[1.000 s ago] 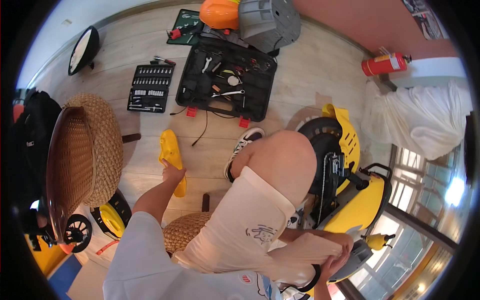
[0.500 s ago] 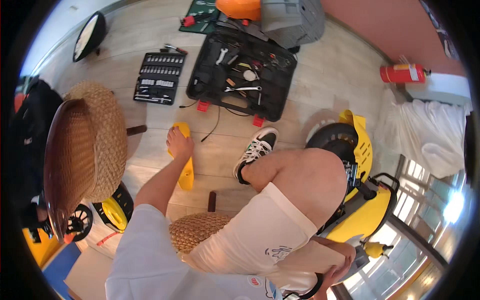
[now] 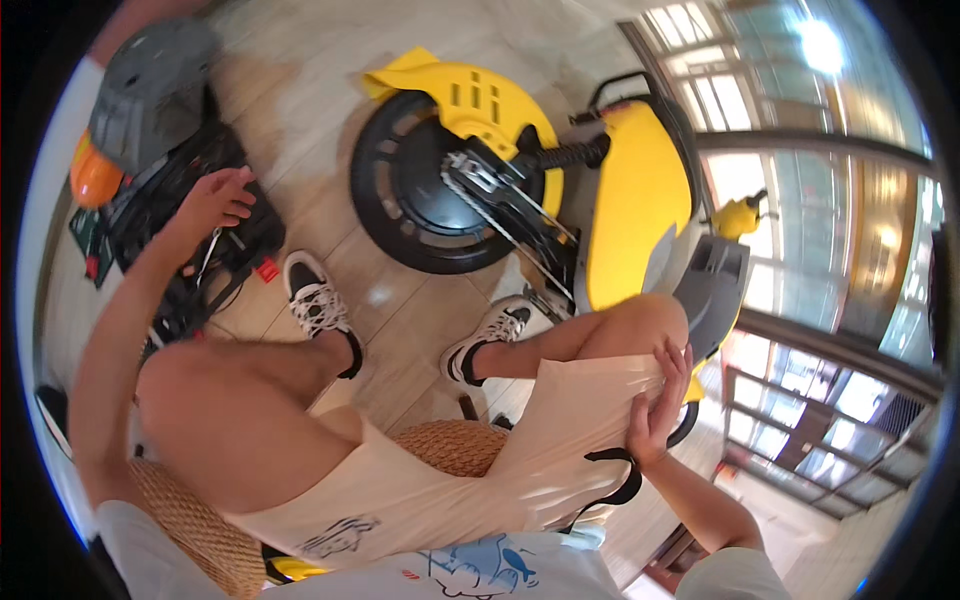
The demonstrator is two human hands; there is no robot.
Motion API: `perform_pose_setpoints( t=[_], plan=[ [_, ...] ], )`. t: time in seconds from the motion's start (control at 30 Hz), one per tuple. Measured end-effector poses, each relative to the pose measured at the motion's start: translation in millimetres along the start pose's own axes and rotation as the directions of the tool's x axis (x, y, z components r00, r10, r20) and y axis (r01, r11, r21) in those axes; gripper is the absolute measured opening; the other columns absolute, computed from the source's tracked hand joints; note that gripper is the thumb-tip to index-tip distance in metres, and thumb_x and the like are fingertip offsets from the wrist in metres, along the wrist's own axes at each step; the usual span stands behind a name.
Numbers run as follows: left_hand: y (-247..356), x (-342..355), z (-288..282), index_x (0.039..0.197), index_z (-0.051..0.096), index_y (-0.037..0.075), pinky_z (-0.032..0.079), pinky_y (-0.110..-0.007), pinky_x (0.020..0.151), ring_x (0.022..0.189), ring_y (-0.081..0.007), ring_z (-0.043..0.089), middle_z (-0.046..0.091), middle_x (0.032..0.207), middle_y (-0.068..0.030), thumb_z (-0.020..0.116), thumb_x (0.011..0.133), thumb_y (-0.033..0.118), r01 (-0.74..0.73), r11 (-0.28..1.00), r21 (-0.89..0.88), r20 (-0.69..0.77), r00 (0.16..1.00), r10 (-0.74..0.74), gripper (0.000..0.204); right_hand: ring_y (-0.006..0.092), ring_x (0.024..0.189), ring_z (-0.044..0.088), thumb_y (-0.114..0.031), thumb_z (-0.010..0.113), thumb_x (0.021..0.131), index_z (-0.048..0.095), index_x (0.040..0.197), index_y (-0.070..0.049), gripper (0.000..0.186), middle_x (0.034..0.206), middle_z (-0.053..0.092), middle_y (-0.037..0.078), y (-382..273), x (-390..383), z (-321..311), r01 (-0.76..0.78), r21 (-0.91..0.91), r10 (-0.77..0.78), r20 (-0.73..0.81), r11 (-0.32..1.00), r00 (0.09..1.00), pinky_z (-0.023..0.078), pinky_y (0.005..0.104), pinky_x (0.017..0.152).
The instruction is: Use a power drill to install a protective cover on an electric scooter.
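Note:
My left hand [image 3: 213,205] hovers over the open black tool case [image 3: 255,225], its fingers apart and nothing visible in them. Just below the fingers a metal wrench [image 3: 207,258] shows in the case. My right hand [image 3: 660,405] lies with spread fingers on my right knee and the edge of the pale shorts [image 3: 590,420]. In front of me stands a yellow electric scooter [image 3: 640,200] with its wheel [image 3: 430,180] facing me. A chain [image 3: 500,225], a spring shock absorber [image 3: 572,154] and a slotted yellow fender [image 3: 480,100] are exposed at the wheel.
A grey plastic part [image 3: 155,85] and an orange rounded object [image 3: 96,178] lie beyond the case. My shoes [image 3: 318,300] stand on the tiled floor between case and scooter. A woven stool [image 3: 450,447] is under me. Glass doors [image 3: 830,250] line the right side.
My view has swung right toward the scooter. My left hand has left the long yellow piece on the floor and is now above the tool case. The right hand still rests at my leg.

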State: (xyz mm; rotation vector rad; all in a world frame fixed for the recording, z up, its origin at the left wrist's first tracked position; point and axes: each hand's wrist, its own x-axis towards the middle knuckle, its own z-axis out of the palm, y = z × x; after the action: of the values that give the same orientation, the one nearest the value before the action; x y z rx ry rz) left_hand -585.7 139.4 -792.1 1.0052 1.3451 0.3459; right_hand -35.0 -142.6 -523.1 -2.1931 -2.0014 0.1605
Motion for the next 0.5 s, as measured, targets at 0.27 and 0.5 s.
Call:
perform_pose_setpoints(
  t=[0.27,0.5],
  plan=[
    [44,140,154,0.147,0.035,0.004,0.039,-0.044,0.104,0.125,-0.0297,0.045,0.045,0.141,-0.0178,0.038,0.082,0.083,0.269,0.962,0.037,-0.167,0.951,-0.26,0.102,0.0507,0.136,0.028,-0.027,0.048,0.084,0.054,0.121,0.001,0.047,0.137,0.045,0.027,33,-18,-11,-0.099,0.067,0.104,-0.072,0.993,0.992,0.012,0.0634,0.113],
    [-10,165,218,0.131,0.052,-0.009,0.043,-0.035,0.097,0.108,-0.0289,0.06,0.064,0.116,-0.0168,0.034,0.089,0.076,0.074,0.954,-0.289,-0.408,0.893,-0.193,0.097,0.0524,0.136,0.026,-0.035,0.041,0.093,0.049,0.124,0.001,0.048,0.138,0.042,0.027,69,-65,-16,-0.165,0.096,0.178,-0.149,0.982,0.973,0.012,0.0678,0.11]
  ],
)
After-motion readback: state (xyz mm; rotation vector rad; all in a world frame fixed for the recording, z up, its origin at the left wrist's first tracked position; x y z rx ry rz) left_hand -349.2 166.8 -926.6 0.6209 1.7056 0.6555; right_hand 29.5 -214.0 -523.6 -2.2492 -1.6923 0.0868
